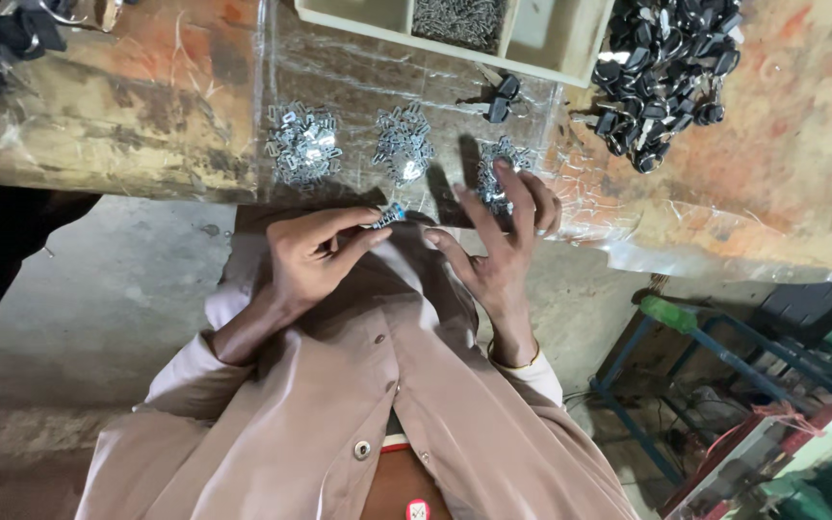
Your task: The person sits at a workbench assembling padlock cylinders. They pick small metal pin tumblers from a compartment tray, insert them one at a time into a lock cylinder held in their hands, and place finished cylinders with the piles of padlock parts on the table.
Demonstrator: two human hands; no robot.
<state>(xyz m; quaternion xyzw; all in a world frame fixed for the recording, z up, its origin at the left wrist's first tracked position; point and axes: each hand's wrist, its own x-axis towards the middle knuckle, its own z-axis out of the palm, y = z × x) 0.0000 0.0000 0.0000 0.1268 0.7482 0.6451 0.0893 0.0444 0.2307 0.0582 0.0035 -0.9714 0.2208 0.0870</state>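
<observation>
Pinching a small metal part (389, 216) between thumb and fingertips, the left hand (315, 255) sits at the worktop (175, 106) edge. The right hand (503, 236) is spread, fingers reaching onto the nearest pile of little metal pieces (495, 173) (two more piles (305, 144) sit to the left). Black key heads (662, 72) heaped off right, beside a cream divided tray (455, 24).

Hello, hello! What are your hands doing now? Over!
Left hand pinching a small metal part. Right hand open, fingertips on the right pile of metal parts. Nothing in the way.
</observation>
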